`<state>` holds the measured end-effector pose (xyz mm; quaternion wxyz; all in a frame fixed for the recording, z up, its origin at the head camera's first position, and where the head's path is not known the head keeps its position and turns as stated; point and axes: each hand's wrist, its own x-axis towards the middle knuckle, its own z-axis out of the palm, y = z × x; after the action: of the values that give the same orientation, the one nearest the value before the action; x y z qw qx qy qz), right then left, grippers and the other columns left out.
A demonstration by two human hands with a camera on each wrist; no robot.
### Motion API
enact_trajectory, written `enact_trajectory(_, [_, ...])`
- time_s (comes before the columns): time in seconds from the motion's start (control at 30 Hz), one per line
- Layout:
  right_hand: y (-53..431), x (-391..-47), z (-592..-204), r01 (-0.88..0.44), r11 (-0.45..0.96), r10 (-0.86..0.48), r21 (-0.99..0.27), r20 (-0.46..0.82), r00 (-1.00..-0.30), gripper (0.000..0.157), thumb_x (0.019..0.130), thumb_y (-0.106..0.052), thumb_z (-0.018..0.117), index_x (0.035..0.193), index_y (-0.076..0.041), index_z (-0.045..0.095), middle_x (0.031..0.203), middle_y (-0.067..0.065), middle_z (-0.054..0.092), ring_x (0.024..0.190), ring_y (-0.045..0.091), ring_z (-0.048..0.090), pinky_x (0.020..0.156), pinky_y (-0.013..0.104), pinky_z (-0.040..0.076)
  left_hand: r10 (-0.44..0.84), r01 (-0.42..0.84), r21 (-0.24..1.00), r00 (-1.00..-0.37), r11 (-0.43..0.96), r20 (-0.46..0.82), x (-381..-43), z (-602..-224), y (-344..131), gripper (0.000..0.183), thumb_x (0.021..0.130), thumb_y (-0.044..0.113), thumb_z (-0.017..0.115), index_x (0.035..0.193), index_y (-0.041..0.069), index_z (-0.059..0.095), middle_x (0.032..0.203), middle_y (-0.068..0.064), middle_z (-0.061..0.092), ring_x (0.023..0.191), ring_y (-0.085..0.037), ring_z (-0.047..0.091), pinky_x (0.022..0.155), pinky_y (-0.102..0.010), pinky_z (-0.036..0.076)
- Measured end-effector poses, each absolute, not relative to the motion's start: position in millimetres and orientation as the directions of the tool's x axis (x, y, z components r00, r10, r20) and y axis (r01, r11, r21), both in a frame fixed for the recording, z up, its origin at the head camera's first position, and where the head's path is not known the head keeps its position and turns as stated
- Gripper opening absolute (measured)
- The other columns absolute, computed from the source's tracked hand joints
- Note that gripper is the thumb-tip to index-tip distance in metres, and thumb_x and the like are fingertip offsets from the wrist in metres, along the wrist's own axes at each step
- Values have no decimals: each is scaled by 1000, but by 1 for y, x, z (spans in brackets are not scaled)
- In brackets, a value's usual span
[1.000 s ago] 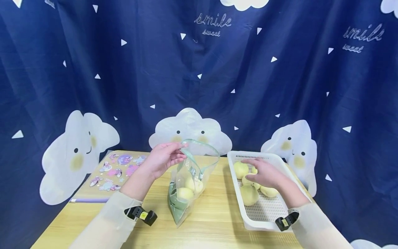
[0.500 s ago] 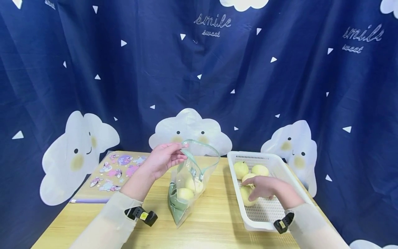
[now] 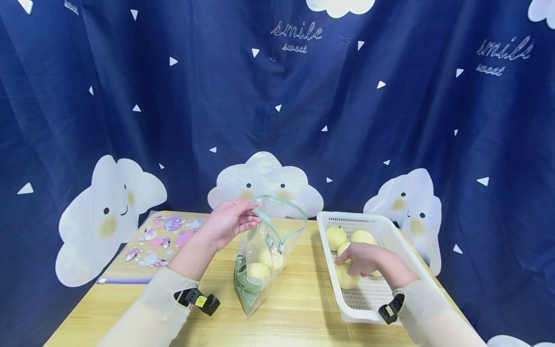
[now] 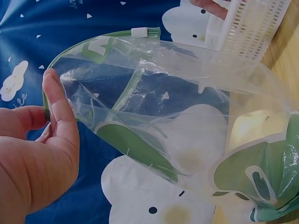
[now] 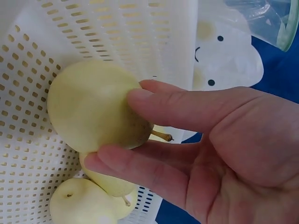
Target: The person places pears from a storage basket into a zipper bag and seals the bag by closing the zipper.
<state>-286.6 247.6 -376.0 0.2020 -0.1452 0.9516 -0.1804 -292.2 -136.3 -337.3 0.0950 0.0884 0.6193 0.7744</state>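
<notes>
The right hand (image 3: 366, 258) grips a pear (image 5: 91, 102), stem (image 5: 161, 136) toward palm, partly hiding it in the head view. The left hand (image 3: 227, 224) pinches a bag (image 3: 257, 246).

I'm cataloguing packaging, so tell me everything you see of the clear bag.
The clear bag looks like thin plastic with green printed patches, a green edge strip and a white slider. Open mouth uppermost, it stands on the wooden table, left of the white basket, with two pale yellow pears visible inside. The left hand pinches its rim.
</notes>
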Motion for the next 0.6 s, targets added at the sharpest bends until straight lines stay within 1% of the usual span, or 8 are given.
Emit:
enact_trajectory(0.13, [246, -287, -376, -229, 893, -362, -389, -313, -878, 53, 82, 17, 69, 125, -11, 83, 117, 0, 79, 50, 7, 36, 51, 17, 32, 258, -39, 978, -966, -206, 16, -291, -337, -137, 42, 113, 15, 57, 143, -15, 61, 81, 3, 76, 78, -6, 76, 78, -16, 65])
enact_trajectory(0.17, [247, -287, -376, -229, 893, -363, -389, -317, -876, 55, 81, 17, 69, 126, -11, 83, 117, 1, 78, 50, 7, 37, 50, 16, 32, 260, -38, 978, -965, -206, 17, -292, -338, -137, 43, 113, 15, 57, 143, -15, 61, 82, 3, 76, 78, -6, 76, 78, -16, 65])
enact_trajectory(0.23, [246, -287, -375, -181, 901, -331, -394, -355, -874, 59, 80, 16, 72, 129, -15, 81, 110, 6, 76, 51, 8, 37, 50, 17, 33, 264, -37, 978, -964, -205, 19, -292, -338, -137, 44, 113, 15, 57, 144, -16, 59, 82, 3, 76, 78, -5, 76, 78, -16, 65])
enact_trajectory(0.3, [245, -287, -373, -141, 914, -301, -381, -402, -865, 65, 81, 15, 74, 135, -20, 78, 108, 8, 70, 53, 10, 39, 50, 18, 38, 262, -36, 978, -965, -207, 20, -292, -338, -137, 45, 113, 15, 57, 146, -17, 58, 81, 3, 76, 77, -5, 76, 77, -16, 65])
enact_trajectory(0.4, [244, -287, -371, -88, 932, -259, -351, -478, -840, 75, 82, 13, 77, 145, -26, 71, 113, 11, 64, 56, 11, 42, 51, 20, 43, 258, -41, 977, -966, -211, 15, -292, -337, -136, 46, 114, 14, 56, 147, -17, 56, 81, 3, 76, 76, -5, 76, 77, -16, 65])
enact_trajectory(0.47, [243, -289, -370, -92, 939, -259, -332, -503, -824, 78, 82, 14, 76, 149, -26, 67, 123, 12, 60, 55, 11, 43, 52, 20, 44, 255, -45, 976, -967, -211, 10, -291, -335, -136, 45, 114, 14, 56, 147, -16, 56, 80, 3, 76, 76, -5, 76, 77, -16, 65])
enact_trajectory(0.57, [243, -292, -369, -99, 945, -257, -310, -523, -812, 80, 83, 15, 75, 151, -27, 65, 132, 13, 58, 55, 10, 43, 53, 19, 42, 258, -46, 977, -966, -207, 9, -292, -335, -135, 44, 114, 15, 56, 145, -15, 58, 81, 3, 76, 76, -5, 76, 77, -16, 65])
enact_trajectory(0.6, [244, -294, -369, -106, 946, -261, -306, -524, -811, 80, 83, 15, 75, 151, -26, 65, 134, 13, 58, 56, 10, 45, 54, 19, 44, 259, -46, 977, -966, -207, 9, -292, -335, -135, 43, 114, 15, 57, 145, -15, 59, 81, 3, 76, 76, -6, 76, 77, -16, 65])
